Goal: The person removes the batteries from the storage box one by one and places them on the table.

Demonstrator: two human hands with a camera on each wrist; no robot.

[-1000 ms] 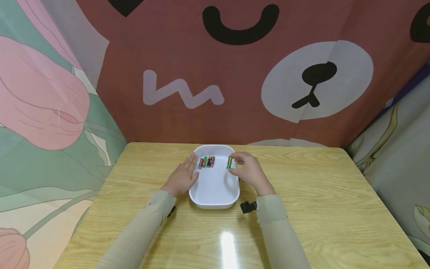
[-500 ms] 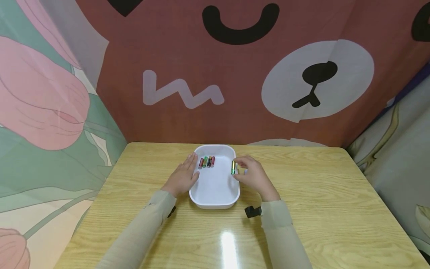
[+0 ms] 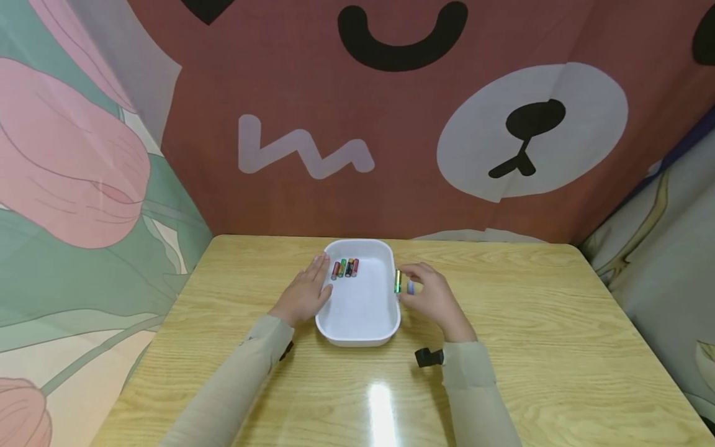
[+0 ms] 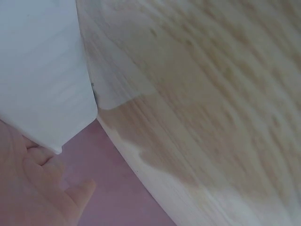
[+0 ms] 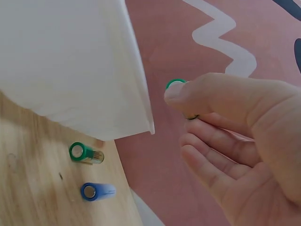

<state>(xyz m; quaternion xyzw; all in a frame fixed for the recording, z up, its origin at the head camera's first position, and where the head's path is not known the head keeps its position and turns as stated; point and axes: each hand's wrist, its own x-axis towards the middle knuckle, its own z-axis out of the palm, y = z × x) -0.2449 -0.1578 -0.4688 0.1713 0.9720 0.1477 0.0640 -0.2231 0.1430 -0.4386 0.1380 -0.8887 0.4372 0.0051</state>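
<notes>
My right hand (image 3: pixel 432 298) pinches a green and gold battery (image 3: pixel 398 281) between thumb and fingers, just over the right rim of the white tray (image 3: pixel 363 316). In the right wrist view, the thumb covers most of this battery. Below, on the table outside the tray, lie another green battery (image 5: pixel 84 153) and a blue battery (image 5: pixel 97 191). My left hand (image 3: pixel 304 293) rests along the tray's left rim with its fingers straight. Inside the tray, several batteries (image 3: pixel 346 268) in red, green and black lie side by side near the left wall.
The tray stands near the back edge of the wooden table (image 3: pixel 530 323). Behind rises a printed curtain (image 3: pixel 313 211) with a cartoon face. A black wrist camera (image 3: pixel 429 357) sticks out at the right cuff.
My right hand has carried the green and gold battery rightward and slightly nearer, from inside the tray to above its right rim. The left hand stays put.
</notes>
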